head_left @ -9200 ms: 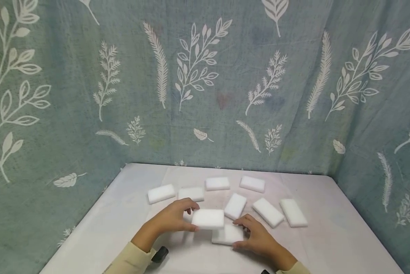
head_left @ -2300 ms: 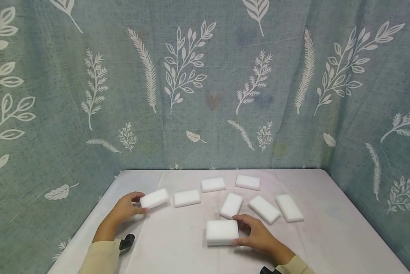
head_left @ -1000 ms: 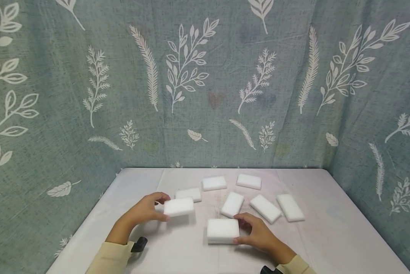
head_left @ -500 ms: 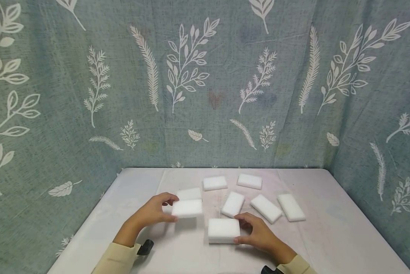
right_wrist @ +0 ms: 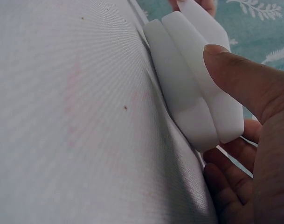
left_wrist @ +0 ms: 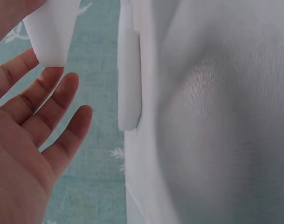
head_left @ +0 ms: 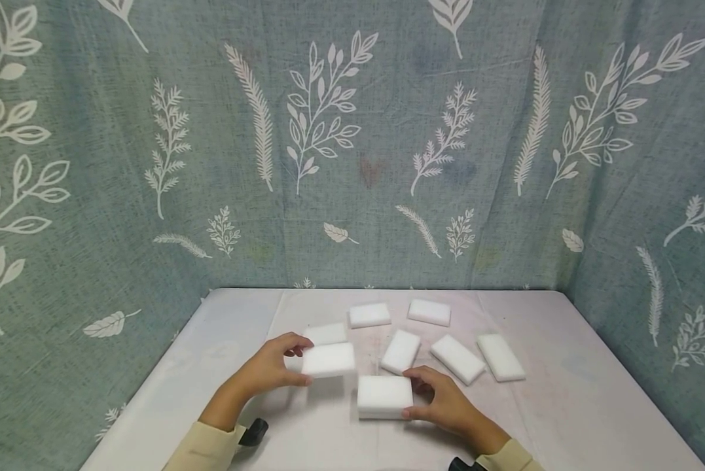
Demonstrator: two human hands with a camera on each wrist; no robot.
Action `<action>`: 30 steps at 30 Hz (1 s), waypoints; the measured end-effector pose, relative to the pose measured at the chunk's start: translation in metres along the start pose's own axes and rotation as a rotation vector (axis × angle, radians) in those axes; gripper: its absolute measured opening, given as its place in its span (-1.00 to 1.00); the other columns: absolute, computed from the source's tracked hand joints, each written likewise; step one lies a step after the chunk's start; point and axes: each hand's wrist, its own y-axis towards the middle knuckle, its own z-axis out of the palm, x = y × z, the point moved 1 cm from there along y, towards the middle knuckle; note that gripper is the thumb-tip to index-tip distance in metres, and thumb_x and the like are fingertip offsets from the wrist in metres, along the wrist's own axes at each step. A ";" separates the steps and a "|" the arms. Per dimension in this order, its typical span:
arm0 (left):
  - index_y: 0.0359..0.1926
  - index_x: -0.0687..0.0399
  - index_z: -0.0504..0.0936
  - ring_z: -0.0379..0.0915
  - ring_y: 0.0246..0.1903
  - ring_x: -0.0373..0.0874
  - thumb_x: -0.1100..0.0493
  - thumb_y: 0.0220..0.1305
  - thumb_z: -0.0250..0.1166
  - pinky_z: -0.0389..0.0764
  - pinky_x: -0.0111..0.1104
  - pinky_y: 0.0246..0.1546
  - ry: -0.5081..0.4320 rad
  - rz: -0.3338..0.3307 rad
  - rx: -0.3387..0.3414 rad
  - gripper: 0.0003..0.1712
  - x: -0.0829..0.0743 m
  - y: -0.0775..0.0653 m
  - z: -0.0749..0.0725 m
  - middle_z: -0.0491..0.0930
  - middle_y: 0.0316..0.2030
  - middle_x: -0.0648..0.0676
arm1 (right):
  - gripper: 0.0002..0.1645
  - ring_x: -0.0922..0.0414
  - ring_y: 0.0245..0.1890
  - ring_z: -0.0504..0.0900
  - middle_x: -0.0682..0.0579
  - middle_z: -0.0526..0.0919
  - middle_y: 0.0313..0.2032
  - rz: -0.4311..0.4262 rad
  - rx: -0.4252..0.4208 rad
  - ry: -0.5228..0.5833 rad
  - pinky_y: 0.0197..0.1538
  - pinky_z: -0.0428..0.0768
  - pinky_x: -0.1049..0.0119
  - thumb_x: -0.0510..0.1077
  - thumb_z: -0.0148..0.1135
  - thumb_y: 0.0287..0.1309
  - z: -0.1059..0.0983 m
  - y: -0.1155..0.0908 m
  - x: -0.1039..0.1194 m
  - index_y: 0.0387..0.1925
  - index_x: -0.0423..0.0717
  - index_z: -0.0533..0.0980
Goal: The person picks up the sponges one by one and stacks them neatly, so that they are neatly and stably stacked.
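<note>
My left hand (head_left: 275, 363) pinches a white sponge block (head_left: 330, 360) between thumb and fingers, held above the table just left of the stack. In the left wrist view that sponge (left_wrist: 53, 35) hangs at the top, the other fingers spread loosely below. Two more white sponges make a neat stack (head_left: 384, 394) at the front middle. My right hand (head_left: 449, 405) grips this stack at its right end, thumb in front and fingers behind. In the right wrist view the upper sponge (right_wrist: 214, 93) lies flush on the lower sponge (right_wrist: 179, 84), which rests on the cloth.
Behind the held sponge lies another sponge (head_left: 325, 332), partly hidden. Two sponges, one of them the back right sponge (head_left: 429, 312), lie farther back. A slanted sponge (head_left: 400, 351) and two more lie behind my right hand. Patterned curtain (head_left: 352, 144) encloses the white-covered table (head_left: 234, 314).
One sponge was put on another, forming the stack. My left hand then took the far-left sponge and carried it right, slowing near the stack. My right hand stays at the stack.
</note>
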 end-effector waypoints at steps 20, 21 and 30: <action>0.05 0.03 0.59 0.47 -0.11 -0.12 -0.06 -0.20 0.63 0.50 -0.12 0.00 0.014 0.079 0.065 -0.27 -0.024 0.007 0.015 0.53 -0.14 -0.19 | -0.18 0.17 -0.16 0.59 0.23 0.58 -0.07 -0.020 -0.020 0.004 -0.04 0.58 0.27 0.17 0.59 -0.24 -0.001 -0.001 0.002 0.09 -0.08 0.53; 0.05 0.02 0.59 0.47 -0.12 -0.14 -0.08 -0.20 0.63 0.50 -0.15 0.01 0.020 0.086 0.066 -0.26 -0.025 0.007 0.016 0.53 -0.14 -0.20 | -0.18 0.17 -0.17 0.59 0.23 0.58 -0.07 -0.020 -0.021 0.004 -0.04 0.58 0.27 0.17 0.59 -0.24 -0.001 -0.001 0.002 0.09 -0.08 0.53; 0.04 0.01 0.60 0.47 -0.14 -0.16 -0.05 -0.20 0.64 0.50 -0.19 -0.02 0.038 0.139 0.075 -0.28 -0.032 0.011 0.024 0.54 -0.18 -0.24 | -0.17 0.16 -0.16 0.59 0.23 0.58 -0.07 -0.021 -0.016 0.000 -0.04 0.57 0.28 0.16 0.59 -0.23 -0.001 -0.001 0.000 0.10 -0.10 0.53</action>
